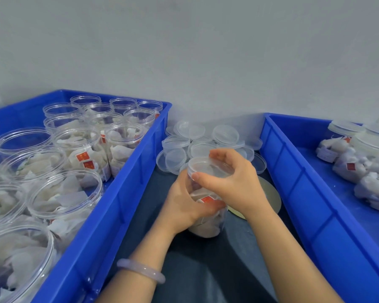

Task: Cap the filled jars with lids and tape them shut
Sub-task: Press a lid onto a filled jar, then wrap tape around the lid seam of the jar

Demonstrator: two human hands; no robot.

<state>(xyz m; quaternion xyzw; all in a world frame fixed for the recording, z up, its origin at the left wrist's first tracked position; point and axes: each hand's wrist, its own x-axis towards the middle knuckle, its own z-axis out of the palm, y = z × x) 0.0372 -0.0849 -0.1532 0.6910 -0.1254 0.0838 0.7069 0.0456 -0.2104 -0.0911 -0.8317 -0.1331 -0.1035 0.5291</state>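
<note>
- Our left hand (185, 204) wraps the body of the filled jar (206, 217), which stands upright on the dark desk (206, 270) between the 2 blue bins.
- Our right hand (230, 178) pinches the clear lid (208, 167) from above, directly over the jar mouth.
- The lid lies flat on the vertical axis of the jar, so we judge the next move is a turn.

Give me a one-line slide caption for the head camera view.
Left hand steadies a filled jar while right hand fits a clear lid, between two blue bins.
</note>
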